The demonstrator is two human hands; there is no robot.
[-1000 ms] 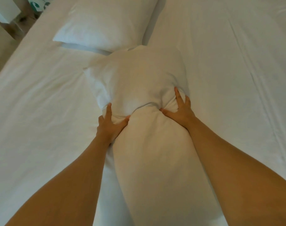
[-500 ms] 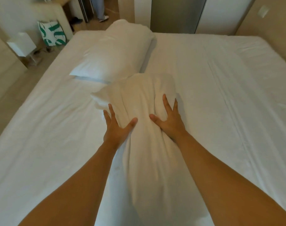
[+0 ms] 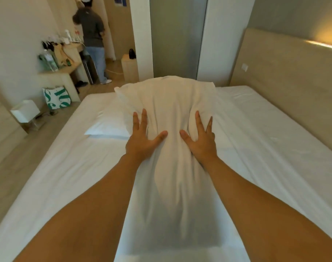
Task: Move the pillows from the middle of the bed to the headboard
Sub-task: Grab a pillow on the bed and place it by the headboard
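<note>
A long white pillow (image 3: 170, 110) is lifted off the bed, squeezed at its middle between both my hands. My left hand (image 3: 142, 140) grips its left side and my right hand (image 3: 199, 140) its right side, fingers spread into the fabric. Its lower end hangs towards me, blurred. A second white pillow (image 3: 108, 125) lies flat on the white bed (image 3: 265, 138) behind the held one, mostly hidden by it. The beige padded headboard (image 3: 293, 82) runs along the right side of the bed.
A person (image 3: 91, 35) stands at a wooden desk (image 3: 63, 72) with bottles at the far left. A white-and-green bag (image 3: 56, 98) and a small white lamp (image 3: 25, 112) sit on the floor left of the bed. A grey door (image 3: 176, 35) is straight ahead.
Both hands have raised the pillow off the mattress and it now stands higher, covering most of the second pillow. The view has tilted up to show the room.
</note>
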